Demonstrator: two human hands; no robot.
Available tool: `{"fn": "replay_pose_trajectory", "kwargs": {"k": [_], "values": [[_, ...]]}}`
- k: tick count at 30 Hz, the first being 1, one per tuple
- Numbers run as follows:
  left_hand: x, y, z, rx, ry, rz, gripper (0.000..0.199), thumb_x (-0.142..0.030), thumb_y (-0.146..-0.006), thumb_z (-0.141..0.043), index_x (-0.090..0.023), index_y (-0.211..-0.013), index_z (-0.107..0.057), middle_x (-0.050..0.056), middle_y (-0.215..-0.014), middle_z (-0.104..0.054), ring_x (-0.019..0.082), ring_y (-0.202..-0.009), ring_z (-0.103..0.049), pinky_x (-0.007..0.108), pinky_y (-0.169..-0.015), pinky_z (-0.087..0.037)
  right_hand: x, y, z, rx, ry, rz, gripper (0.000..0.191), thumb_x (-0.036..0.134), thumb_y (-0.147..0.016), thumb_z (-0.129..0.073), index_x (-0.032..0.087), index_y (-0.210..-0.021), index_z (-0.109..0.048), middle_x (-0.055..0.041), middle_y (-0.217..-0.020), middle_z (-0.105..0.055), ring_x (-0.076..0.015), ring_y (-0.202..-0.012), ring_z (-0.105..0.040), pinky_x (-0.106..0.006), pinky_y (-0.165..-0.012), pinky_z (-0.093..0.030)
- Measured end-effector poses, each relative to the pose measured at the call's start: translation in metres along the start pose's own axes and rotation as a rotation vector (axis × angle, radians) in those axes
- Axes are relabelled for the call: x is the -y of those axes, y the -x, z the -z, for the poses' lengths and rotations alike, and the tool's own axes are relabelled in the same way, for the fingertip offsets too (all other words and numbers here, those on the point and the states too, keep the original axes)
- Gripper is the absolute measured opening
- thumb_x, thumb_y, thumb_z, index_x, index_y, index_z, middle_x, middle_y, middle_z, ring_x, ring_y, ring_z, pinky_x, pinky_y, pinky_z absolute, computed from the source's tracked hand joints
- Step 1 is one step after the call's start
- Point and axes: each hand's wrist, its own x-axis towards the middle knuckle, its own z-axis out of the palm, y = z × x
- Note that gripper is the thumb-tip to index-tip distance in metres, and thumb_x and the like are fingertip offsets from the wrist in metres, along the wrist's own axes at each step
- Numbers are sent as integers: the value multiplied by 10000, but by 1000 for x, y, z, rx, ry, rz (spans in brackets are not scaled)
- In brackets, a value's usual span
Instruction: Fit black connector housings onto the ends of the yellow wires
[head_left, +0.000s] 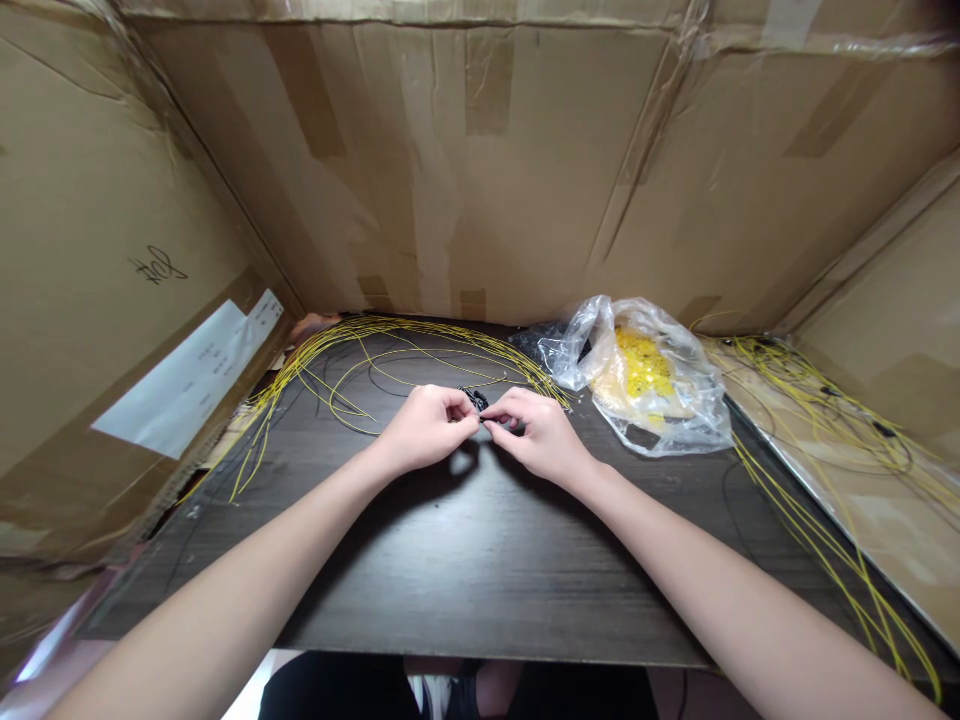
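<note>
My left hand (427,428) and my right hand (536,435) meet at the middle of a dark wood-grain table (480,570). Between their fingertips they pinch a small black part (474,399) with thin black wire at it; it is too small and too covered to identify exactly. Behind my hands lies a loose arc of thin yellow wires (390,340), mixed with some black wires. A clear plastic bag (675,420) holding yellow pieces (637,365) sits just beyond my right hand.
Cardboard sheets (480,170) wall the table's back and sides, with a white label (187,375) on the left one. More yellow wires (817,420) lie on a tan board at the right and hang over the table. The table's front edge (480,645) runs below my forearms.
</note>
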Motion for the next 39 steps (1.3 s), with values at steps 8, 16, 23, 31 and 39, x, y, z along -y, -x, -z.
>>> {"fn": "replay_pose_trajectory", "kwargs": {"k": [8, 16, 23, 31, 39], "values": [[1, 1, -2, -21, -5, -20, 151, -199, -741, -565, -142, -696, -697, 5, -612, -646, 103, -539, -510, 203, -515, -365, 1, 1, 0, 2, 41, 1, 131, 189, -874, -592, 197, -930, -710, -43, -835, -694, -163, -760, -616, -284, -702, -487], [0, 0, -1, 13, 57, 42, 177, -246, -763, -582, -136, -675, -690, 3, -586, -625, 99, -522, -489, 203, -497, -350, 3, 1, -3, -22, -70, -98, 132, 200, -861, -611, 201, -916, -731, -28, -855, -748, -152, -720, -680, -263, -683, -526], [-3, 0, 1, 60, -25, 62, 225, -311, -806, -575, -154, -708, -704, 25, -612, -668, 132, -547, -566, 220, -504, -367, 3, 1, -4, -37, -40, -135, 109, 182, -830, -635, 201, -871, -734, -30, -809, -748, -159, -680, -676, -268, -649, -520], [-5, -1, -2, 24, -70, 79, 198, -293, -802, -567, -160, -705, -677, 21, -633, -665, 136, -547, -556, 233, -519, -373, 0, 1, -5, -30, -22, -132, 113, 176, -832, -631, 194, -869, -736, -33, -818, -750, -159, -690, -677, -271, -651, -516], [-5, 0, -4, 17, -21, 75, 191, -272, -798, -552, -151, -694, -659, 18, -613, -647, 125, -537, -530, 230, -522, -363, -2, 2, -8, -12, -163, -244, 147, 182, -807, -651, 180, -916, -749, -51, -846, -758, -176, -724, -705, -288, -700, -561]]}}
